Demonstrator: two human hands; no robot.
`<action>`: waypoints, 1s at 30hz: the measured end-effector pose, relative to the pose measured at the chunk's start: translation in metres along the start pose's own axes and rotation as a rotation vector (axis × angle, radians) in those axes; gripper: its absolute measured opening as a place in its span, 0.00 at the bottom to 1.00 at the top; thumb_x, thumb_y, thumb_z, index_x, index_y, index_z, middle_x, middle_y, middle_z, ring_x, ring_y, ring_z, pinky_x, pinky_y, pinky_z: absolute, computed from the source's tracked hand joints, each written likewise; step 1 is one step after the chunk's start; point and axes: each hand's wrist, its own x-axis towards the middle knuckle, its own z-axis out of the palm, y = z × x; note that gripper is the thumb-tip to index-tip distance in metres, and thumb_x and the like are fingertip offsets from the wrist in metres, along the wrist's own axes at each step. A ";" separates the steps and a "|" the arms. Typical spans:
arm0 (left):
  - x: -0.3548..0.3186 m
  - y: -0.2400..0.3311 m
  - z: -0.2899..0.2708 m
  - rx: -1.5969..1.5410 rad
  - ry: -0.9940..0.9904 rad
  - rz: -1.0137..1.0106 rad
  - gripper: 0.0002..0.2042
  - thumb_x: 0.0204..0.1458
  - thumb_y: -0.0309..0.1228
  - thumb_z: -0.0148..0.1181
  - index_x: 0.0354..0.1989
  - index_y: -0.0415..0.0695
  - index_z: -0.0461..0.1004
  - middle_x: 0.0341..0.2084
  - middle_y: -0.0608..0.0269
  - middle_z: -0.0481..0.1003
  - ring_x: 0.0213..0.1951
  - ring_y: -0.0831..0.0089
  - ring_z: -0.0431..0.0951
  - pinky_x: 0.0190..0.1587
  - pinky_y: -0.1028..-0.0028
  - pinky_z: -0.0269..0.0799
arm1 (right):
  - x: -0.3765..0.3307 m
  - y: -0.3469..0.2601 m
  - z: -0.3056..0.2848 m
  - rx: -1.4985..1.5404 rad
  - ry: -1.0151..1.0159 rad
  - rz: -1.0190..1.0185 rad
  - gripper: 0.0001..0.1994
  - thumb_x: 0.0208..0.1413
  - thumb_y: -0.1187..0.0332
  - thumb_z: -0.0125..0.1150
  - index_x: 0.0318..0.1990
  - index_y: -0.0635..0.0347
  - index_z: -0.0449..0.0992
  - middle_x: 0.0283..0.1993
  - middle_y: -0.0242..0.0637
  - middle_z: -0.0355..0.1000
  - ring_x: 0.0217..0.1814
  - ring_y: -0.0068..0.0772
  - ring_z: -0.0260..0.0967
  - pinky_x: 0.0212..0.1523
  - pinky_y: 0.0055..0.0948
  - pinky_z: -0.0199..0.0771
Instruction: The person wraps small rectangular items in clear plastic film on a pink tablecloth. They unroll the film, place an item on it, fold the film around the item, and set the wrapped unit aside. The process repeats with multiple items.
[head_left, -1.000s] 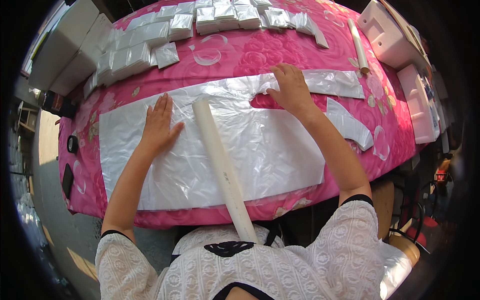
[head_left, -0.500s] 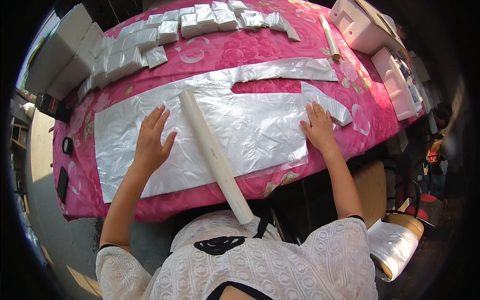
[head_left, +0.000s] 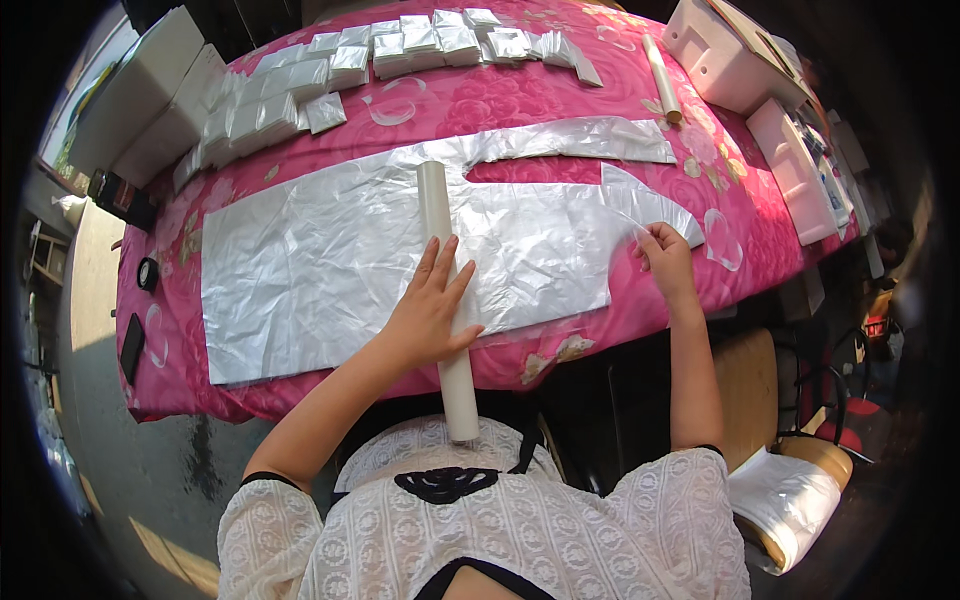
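A large white plastic bag (head_left: 300, 270) with two handle strips lies flat on the table, its surface wrinkled. Across its middle rests a white pipe (head_left: 459, 400), the near end overhanging the table edge against my body. My left hand (head_left: 428, 312) lies over the pipe with its fingers spread, pressing on it rather than wrapped round it. At the bag's right end, my right hand (head_left: 666, 260) pinches the edge of the near handle strip between thumb and fingers, lifting a thin fold of plastic. The tip of that strip bends toward the right.
Stacks of folded white plastic bags (head_left: 265, 120) line the far left and back of the pink flowered tablecloth (head_left: 530, 90). Another tube (head_left: 661, 80) lies far right beside foam boxes (head_left: 725, 50). On the left are a tape roll (head_left: 148, 273) and a dark phone-like object (head_left: 131, 348).
My left hand has moved right from the bag onto the pipe, which has turned straighter toward me. My right hand, flat before, now pinches the handle strip's edge.
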 end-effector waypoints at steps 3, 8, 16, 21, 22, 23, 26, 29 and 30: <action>0.002 0.004 -0.001 -0.095 0.200 -0.005 0.33 0.48 0.45 0.56 0.58 0.37 0.57 0.61 0.42 0.50 0.63 0.51 0.50 0.60 0.59 0.52 | -0.024 -0.049 0.038 0.131 -0.294 0.063 0.07 0.54 0.69 0.54 0.32 0.64 0.70 0.24 0.31 0.71 0.20 0.13 0.61 0.21 0.14 0.62; 0.002 0.011 -0.047 -1.465 -0.054 -0.491 0.27 0.52 0.44 0.55 0.53 0.36 0.61 0.42 0.53 0.71 0.40 0.70 0.74 0.43 0.74 0.71 | -0.093 -0.099 0.138 -0.007 -0.859 -0.234 0.18 0.53 0.68 0.56 0.49 0.70 0.66 0.44 0.42 0.70 0.41 0.28 0.70 0.43 0.27 0.70; -0.076 -0.114 -0.121 -1.102 -0.155 -0.830 0.08 0.49 0.31 0.58 0.34 0.40 0.72 0.24 0.63 0.76 0.27 0.76 0.77 0.30 0.77 0.74 | -0.152 -0.107 0.149 -0.625 -0.569 -0.312 0.19 0.50 0.55 0.57 0.35 0.67 0.71 0.36 0.47 0.71 0.41 0.43 0.68 0.37 0.34 0.70; -0.097 -0.147 -0.133 -0.773 -0.156 -0.961 0.10 0.44 0.29 0.55 0.34 0.39 0.72 0.27 0.62 0.75 0.30 0.75 0.76 0.34 0.76 0.71 | -0.157 -0.064 0.164 -0.815 -0.775 0.050 0.27 0.40 0.44 0.63 0.28 0.66 0.74 0.25 0.46 0.72 0.31 0.44 0.73 0.34 0.35 0.71; -0.096 -0.149 -0.133 -0.790 -0.153 -0.971 0.09 0.44 0.29 0.55 0.34 0.39 0.72 0.27 0.62 0.75 0.30 0.75 0.76 0.34 0.76 0.71 | -0.160 -0.053 0.166 -0.672 -0.766 0.108 0.26 0.41 0.46 0.62 0.30 0.66 0.74 0.26 0.47 0.73 0.31 0.44 0.73 0.35 0.35 0.71; -0.095 -0.153 -0.134 -0.806 -0.147 -0.978 0.09 0.44 0.28 0.54 0.34 0.38 0.72 0.27 0.62 0.75 0.30 0.75 0.76 0.34 0.77 0.71 | -0.162 -0.044 0.167 -0.528 -0.750 0.162 0.25 0.42 0.47 0.61 0.31 0.67 0.74 0.28 0.47 0.73 0.32 0.44 0.73 0.35 0.35 0.71; -0.095 -0.165 -0.137 -0.697 -0.190 -0.972 0.09 0.44 0.28 0.54 0.33 0.38 0.72 0.27 0.61 0.75 0.30 0.75 0.76 0.33 0.78 0.70 | -0.160 -0.041 0.161 -0.384 -0.722 0.266 0.22 0.44 0.51 0.59 0.35 0.66 0.75 0.30 0.48 0.74 0.33 0.44 0.74 0.36 0.35 0.72; -0.102 -0.174 -0.145 -0.641 -0.165 -0.986 0.08 0.45 0.27 0.52 0.33 0.38 0.71 0.26 0.64 0.75 0.31 0.78 0.75 0.36 0.76 0.70 | -0.153 -0.048 0.147 -0.419 -0.719 0.320 0.20 0.44 0.54 0.58 0.35 0.65 0.75 0.31 0.47 0.74 0.33 0.43 0.74 0.37 0.34 0.71; -0.105 -0.177 -0.148 -0.619 -0.146 -0.983 0.08 0.45 0.27 0.52 0.33 0.38 0.71 0.26 0.64 0.75 0.31 0.78 0.75 0.35 0.76 0.70 | -0.152 -0.048 0.144 -0.432 -0.712 0.297 0.20 0.44 0.54 0.58 0.35 0.65 0.75 0.31 0.47 0.74 0.33 0.43 0.74 0.36 0.35 0.71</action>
